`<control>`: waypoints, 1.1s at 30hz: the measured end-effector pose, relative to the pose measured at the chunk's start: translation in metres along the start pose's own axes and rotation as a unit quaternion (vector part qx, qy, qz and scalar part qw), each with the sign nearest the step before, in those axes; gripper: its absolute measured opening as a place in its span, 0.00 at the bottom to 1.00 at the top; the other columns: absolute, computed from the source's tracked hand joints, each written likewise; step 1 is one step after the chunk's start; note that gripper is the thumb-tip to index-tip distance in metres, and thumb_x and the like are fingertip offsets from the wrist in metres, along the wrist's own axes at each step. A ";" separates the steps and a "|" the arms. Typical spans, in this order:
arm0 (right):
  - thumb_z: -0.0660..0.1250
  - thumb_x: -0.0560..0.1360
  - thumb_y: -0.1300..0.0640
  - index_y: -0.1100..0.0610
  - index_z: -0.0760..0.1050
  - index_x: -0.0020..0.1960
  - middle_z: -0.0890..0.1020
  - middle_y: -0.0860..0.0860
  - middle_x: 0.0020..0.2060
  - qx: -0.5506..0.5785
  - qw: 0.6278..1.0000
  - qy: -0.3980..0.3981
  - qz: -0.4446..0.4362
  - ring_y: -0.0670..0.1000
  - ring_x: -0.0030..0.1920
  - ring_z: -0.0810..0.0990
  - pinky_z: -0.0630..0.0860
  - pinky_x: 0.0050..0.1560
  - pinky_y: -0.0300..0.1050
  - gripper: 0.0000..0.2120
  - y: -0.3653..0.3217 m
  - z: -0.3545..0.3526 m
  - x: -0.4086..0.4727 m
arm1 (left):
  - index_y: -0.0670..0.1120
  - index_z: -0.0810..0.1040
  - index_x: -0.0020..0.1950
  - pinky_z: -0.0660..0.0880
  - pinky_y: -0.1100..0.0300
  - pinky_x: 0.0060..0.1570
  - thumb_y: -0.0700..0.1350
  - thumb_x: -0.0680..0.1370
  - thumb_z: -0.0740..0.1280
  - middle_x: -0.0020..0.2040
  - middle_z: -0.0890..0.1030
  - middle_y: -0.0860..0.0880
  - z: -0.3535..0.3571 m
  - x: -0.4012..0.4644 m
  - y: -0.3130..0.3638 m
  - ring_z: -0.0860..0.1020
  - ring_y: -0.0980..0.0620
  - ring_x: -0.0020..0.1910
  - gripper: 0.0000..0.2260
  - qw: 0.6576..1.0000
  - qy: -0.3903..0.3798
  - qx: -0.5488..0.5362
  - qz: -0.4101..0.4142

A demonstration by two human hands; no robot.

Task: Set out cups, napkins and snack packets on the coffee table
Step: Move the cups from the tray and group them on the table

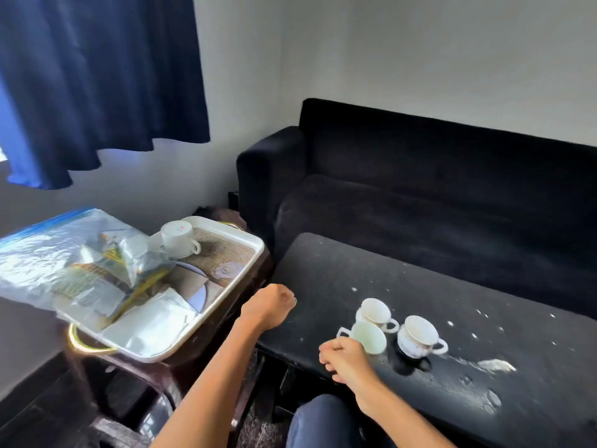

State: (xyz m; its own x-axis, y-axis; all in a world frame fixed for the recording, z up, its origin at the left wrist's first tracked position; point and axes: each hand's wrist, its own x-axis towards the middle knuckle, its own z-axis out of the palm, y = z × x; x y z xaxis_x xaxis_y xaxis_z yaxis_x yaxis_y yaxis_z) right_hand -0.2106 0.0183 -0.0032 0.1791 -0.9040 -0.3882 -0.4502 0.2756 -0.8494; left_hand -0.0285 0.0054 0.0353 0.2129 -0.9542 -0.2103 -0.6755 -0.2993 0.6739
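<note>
Three cups stand close together on the black coffee table [326, 273]: two white cups with gold trim [374, 311] [420, 334] and a pale green cup [371, 337] nearest me. My right hand [347, 358] is curled against the green cup's near side and grips it. My left hand [269, 305] hovers as a closed fist with nothing in it, between the tray and the table. To the left, a white tray [240, 282] holds another white cup [177, 236], folded white napkins [151, 324] and a clear plastic bag of snack packets [80, 270].
The tray rests on a dark wooden side table [181, 373] left of the coffee table. A black sofa [420, 189] runs behind the coffee table. White specks and smears dot the tabletop at right. A blue curtain [97, 76] hangs at upper left. My knee [323, 421] is below.
</note>
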 end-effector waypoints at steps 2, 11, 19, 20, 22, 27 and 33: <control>0.64 0.70 0.63 0.54 0.78 0.37 0.81 0.50 0.34 -0.024 0.999 0.001 -0.037 0.48 0.36 0.75 0.72 0.37 0.41 0.08 -0.024 0.013 0.005 | 0.48 0.80 0.53 0.73 0.53 0.60 0.47 0.78 0.61 0.56 0.82 0.48 -0.012 0.001 -0.008 0.78 0.46 0.58 0.10 0.993 0.094 -0.069 -0.037; 0.64 0.72 0.61 0.52 0.80 0.43 0.83 0.47 0.37 -0.132 0.966 -0.006 -0.221 0.45 0.40 0.79 0.72 0.38 0.33 0.07 -0.113 0.074 0.048 | 0.46 0.71 0.69 0.65 0.51 0.65 0.43 0.76 0.60 0.68 0.74 0.46 -0.025 -0.003 -0.050 0.71 0.44 0.66 0.20 0.930 0.329 -0.060 -0.151; 0.66 0.74 0.61 0.61 0.79 0.51 0.83 0.55 0.48 -0.191 0.936 -0.073 -0.287 0.49 0.47 0.79 0.70 0.46 0.35 0.07 -0.169 0.151 0.100 | 0.49 0.63 0.72 0.54 0.45 0.71 0.42 0.77 0.55 0.74 0.64 0.48 0.000 0.001 -0.071 0.61 0.47 0.73 0.22 0.939 0.281 0.127 -0.154; 0.66 0.75 0.61 0.62 0.79 0.53 0.83 0.56 0.50 -0.196 0.934 -0.081 -0.286 0.51 0.50 0.79 0.70 0.49 0.36 0.09 -0.174 0.162 0.106 | 0.49 0.63 0.72 0.56 0.46 0.70 0.42 0.77 0.55 0.73 0.65 0.48 0.001 0.001 -0.072 0.61 0.47 0.72 0.23 0.937 0.285 0.132 -0.153; 0.66 0.75 0.59 0.61 0.76 0.58 0.81 0.56 0.54 -0.201 0.936 -0.091 -0.273 0.53 0.56 0.78 0.70 0.53 0.39 0.13 -0.184 0.183 0.117 | 0.49 0.62 0.73 0.57 0.46 0.70 0.41 0.77 0.54 0.73 0.64 0.47 0.003 0.001 -0.074 0.61 0.46 0.73 0.23 0.934 0.294 0.135 -0.150; 0.66 0.76 0.58 0.63 0.69 0.66 0.76 0.58 0.63 -0.205 0.945 -0.102 -0.235 0.58 0.63 0.74 0.69 0.62 0.49 0.21 -0.196 0.229 0.143 | 0.48 0.65 0.71 0.52 0.46 0.73 0.40 0.78 0.54 0.73 0.65 0.47 0.004 0.004 -0.073 0.61 0.46 0.73 0.21 0.931 0.309 0.114 -0.155; 0.63 0.77 0.59 0.57 0.69 0.47 0.74 0.57 0.45 -0.253 0.937 -0.079 -0.226 0.54 0.47 0.72 0.65 0.45 0.43 0.03 -0.203 0.251 0.164 | 0.48 0.65 0.69 0.57 0.46 0.71 0.44 0.80 0.53 0.72 0.66 0.46 0.008 0.008 -0.078 0.62 0.45 0.72 0.17 0.933 0.299 0.138 -0.145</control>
State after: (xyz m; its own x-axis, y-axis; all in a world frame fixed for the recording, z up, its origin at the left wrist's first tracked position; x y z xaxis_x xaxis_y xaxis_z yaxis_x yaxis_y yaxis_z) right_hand 0.1295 -0.1038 0.0154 0.5608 -0.8203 -0.1124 -0.6473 -0.3496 -0.6773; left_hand 0.0207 0.0212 -0.0246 0.7147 -0.6867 0.1328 -0.6670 -0.6120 0.4249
